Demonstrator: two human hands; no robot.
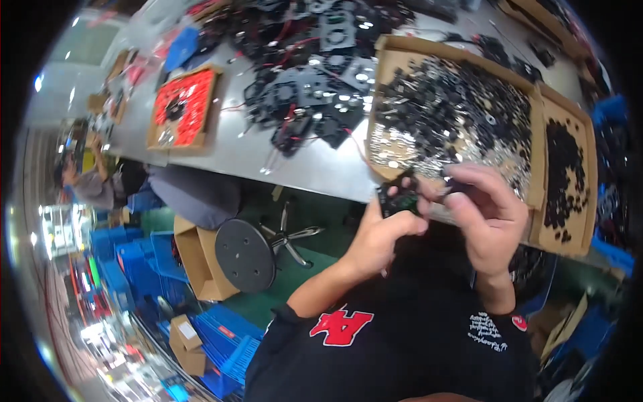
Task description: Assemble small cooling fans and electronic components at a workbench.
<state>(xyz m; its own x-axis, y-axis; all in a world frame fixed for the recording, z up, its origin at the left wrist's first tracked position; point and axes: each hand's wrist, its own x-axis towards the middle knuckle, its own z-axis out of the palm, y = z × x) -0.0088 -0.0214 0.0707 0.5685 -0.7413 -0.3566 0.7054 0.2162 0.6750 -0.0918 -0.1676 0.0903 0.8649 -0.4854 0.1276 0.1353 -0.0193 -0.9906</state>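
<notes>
My left hand is closed round a small black plastic part with a patch of green on it, held at the table's front edge. Just to its right, my right hand is curled with thumb and forefinger close together around a small dark piece, too blurred to name. The two hands are near each other, in front of a shallow cardboard tray heaped with small black and silver metal parts.
A narrower cardboard tray of small black pieces adjoins on the right. Black fan-like units with red wires pile up on the metal table. A box of red parts, a round stool and another person are to the left.
</notes>
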